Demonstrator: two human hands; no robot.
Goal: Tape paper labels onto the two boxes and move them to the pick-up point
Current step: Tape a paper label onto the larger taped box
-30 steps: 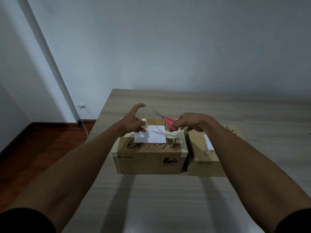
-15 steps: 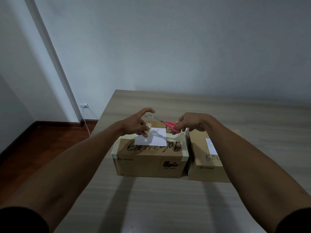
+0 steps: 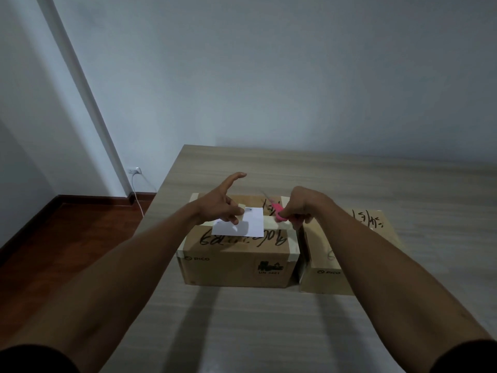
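Your left hand (image 3: 220, 208) hovers over the top of the larger box (image 3: 238, 254), index finger stretched out away from you, while thumb and another finger pinch a short strip of tape (image 3: 241, 211) at the left part of the paper label (image 3: 246, 224). That white label lies flat on the box top, above the black handwriting. Your right hand (image 3: 302, 205) is curled around the pink handles of the scissors (image 3: 277, 211), whose blades point up and away over the far right part of the same box. The larger box stands near the left edge of the table (image 3: 242, 332), and the 2nd box (image 3: 336, 254) stands just beside it on its right, partly hidden by your right forearm. Whether a label lies on the 2nd box cannot be told. Beyond the table's left edge, a plug and white cable (image 3: 135, 184) hang at the wall above the dark wooden floor (image 3: 67, 232).
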